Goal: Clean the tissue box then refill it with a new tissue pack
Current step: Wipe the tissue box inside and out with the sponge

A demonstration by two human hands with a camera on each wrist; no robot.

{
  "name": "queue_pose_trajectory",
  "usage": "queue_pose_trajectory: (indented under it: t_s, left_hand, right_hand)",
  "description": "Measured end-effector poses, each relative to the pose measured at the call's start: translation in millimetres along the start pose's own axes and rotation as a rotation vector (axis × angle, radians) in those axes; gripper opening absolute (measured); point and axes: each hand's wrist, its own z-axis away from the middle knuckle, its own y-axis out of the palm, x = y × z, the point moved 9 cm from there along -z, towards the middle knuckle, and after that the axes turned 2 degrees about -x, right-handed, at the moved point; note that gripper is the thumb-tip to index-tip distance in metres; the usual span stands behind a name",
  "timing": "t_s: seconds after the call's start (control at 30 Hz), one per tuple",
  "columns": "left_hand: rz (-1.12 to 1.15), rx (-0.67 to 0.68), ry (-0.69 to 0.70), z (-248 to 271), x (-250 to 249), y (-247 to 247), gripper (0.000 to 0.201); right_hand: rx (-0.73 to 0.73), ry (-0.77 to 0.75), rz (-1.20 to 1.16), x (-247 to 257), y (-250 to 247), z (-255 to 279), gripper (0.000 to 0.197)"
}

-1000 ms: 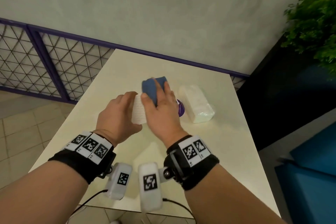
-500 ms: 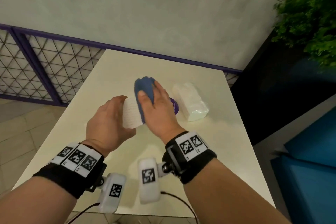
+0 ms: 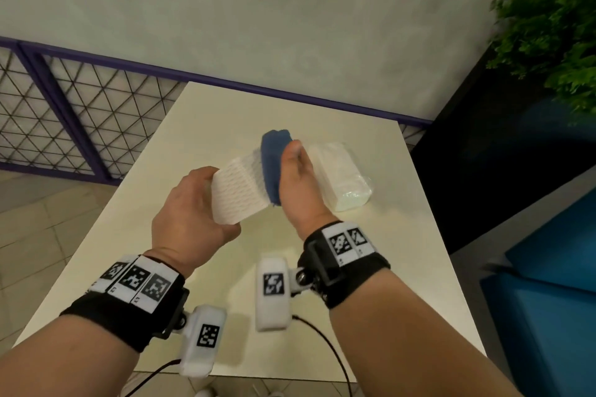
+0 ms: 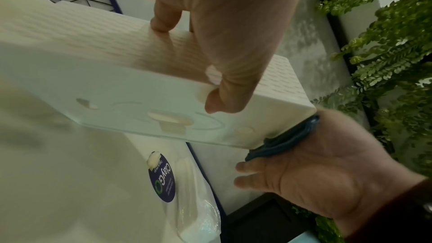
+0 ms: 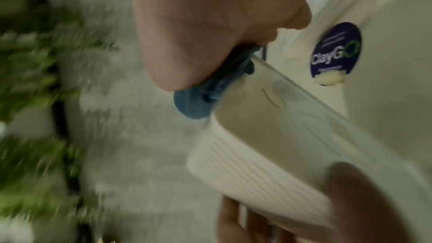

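A: How far along is the task standing?

B: The cleaning is under way, by the look of it. The left hand [image 3: 190, 213] is forming a curled grip round one end of the tissue box [image 3: 240, 192], holding it tilted above the counter [image 3: 371, 267]. The right hand [image 3: 300, 190], fingers fairly straight, is pressing a blue cloth [image 3: 272, 167] against the box's far end. The refill seems not yet begun: the new tissue pack [image 3: 342, 180] is lying sealed on the counter, just beyond the right grip.

A: And how is the box looking?

B: It is showing white, rectangular, with ribbed sides and a smooth underside [image 4: 145, 110] bearing moulded slots. Whether it is holding any tissues, the views are not telling.
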Motion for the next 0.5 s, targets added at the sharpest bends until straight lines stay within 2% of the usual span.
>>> queue_pose_trajectory:
  t_s: [0.07, 0.13, 0.23, 0.3, 0.37, 0.43, 0.5]
  left_hand:
    - [-0.029, 0.014, -0.001, 2, -1, 0, 0.082]
    - [-0.069, 0.037, 0.029, 3, -7, 2, 0.080]
    - [-0.180, 0.090, 0.096, 6, -20, 13, 0.078]
    - [-0.274, 0.083, 0.159, 6, -26, 21, 0.077]
    - [-0.346, 0.042, 0.283, 8, -34, 33, 0.077]
    - [-0.403, 0.023, 0.414, 11, -36, 53, 0.079]
    - [-0.419, 0.040, 0.493, 15, -35, 76, 0.083]
  right_hand:
    - [0.004, 0.118, -0.132, -7, -9, -11, 0.072]
    - [0.007, 0.132, -0.146, -5, -20, -14, 0.053]
    - [-0.143, 0.101, -0.228, -8, -54, -14, 0.031]
    - [-0.247, 0.036, -0.142, -12, -80, -12, 0.026]
    - [-0.302, -0.037, -0.068, -19, -100, -10, 0.026]
    - [-0.297, -0.072, -0.008, -32, -115, -3, 0.027]
    - [-0.224, -0.044, 0.058, -52, -121, 3, 0.026]
